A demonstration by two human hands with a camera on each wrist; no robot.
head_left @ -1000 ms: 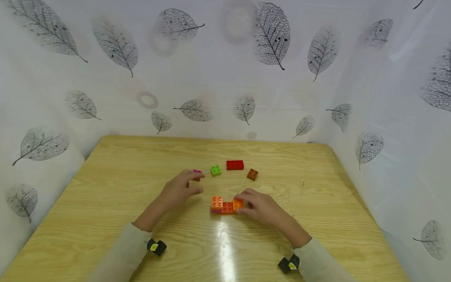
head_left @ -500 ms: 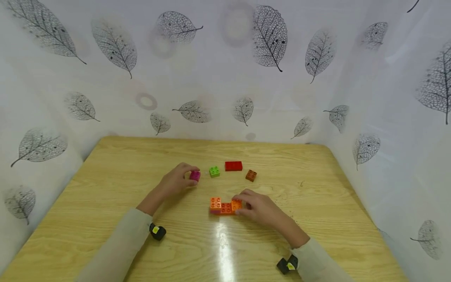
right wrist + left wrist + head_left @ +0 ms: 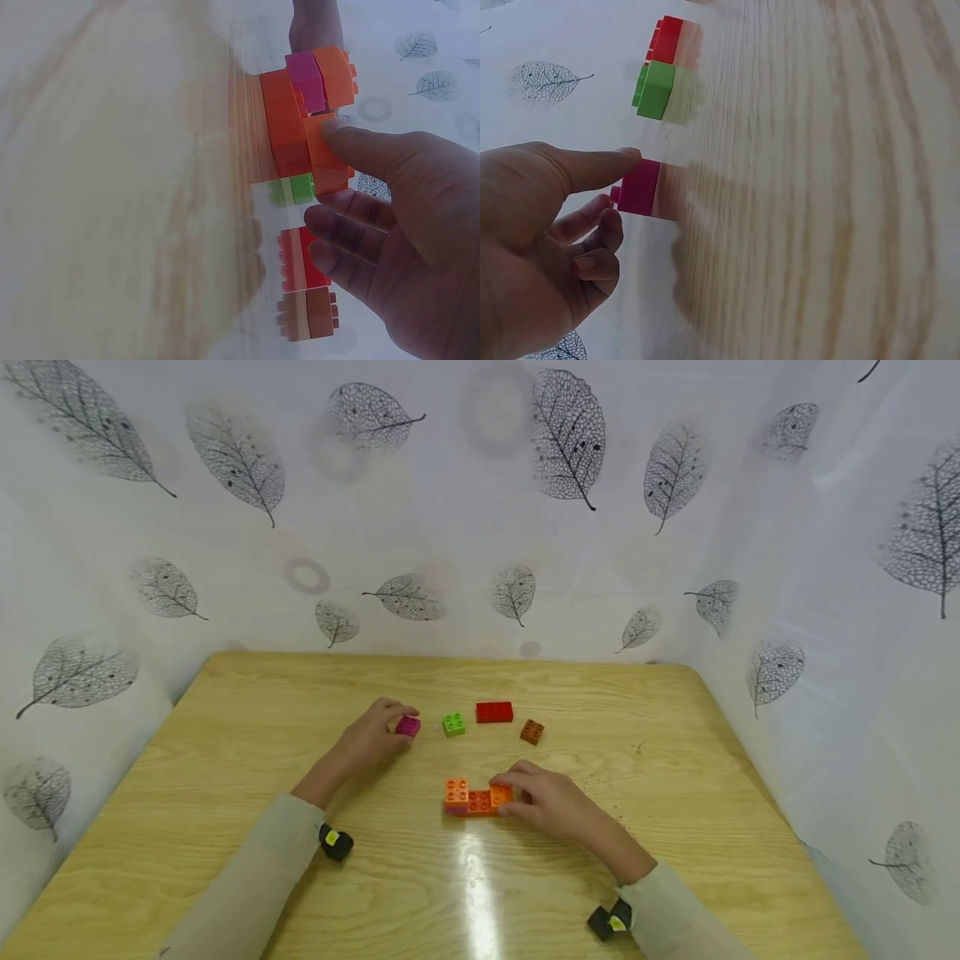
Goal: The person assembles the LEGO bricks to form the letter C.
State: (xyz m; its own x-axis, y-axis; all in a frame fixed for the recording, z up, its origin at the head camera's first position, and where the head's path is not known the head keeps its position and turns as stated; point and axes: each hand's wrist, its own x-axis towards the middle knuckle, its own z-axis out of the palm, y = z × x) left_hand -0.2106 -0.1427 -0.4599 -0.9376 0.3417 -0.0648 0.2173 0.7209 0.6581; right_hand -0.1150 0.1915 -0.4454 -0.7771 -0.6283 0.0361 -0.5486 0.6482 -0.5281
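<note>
My left hand (image 3: 365, 742) pinches a magenta toy brick (image 3: 408, 727) between thumb and fingers at the left of the loose bricks. In the left wrist view the thumb lies on the magenta brick (image 3: 640, 187); the finger behind it is hidden. My right hand (image 3: 551, 802) holds an orange brick (image 3: 324, 154) on the right end of a small build. That build has a long red-orange brick (image 3: 285, 124) as its base. At its left end a purple brick (image 3: 306, 81) carries another orange brick (image 3: 457, 790).
Behind the build lie a green brick (image 3: 453, 724), a long red brick (image 3: 494, 712) and a brown brick (image 3: 532, 732). They rest on a wooden table (image 3: 600, 710), with a leaf-patterned curtain (image 3: 450, 510) around its back and sides.
My left hand has reached forward to the magenta brick and taken hold of it. The brick has shifted slightly left and away. My right hand stays on the build.
</note>
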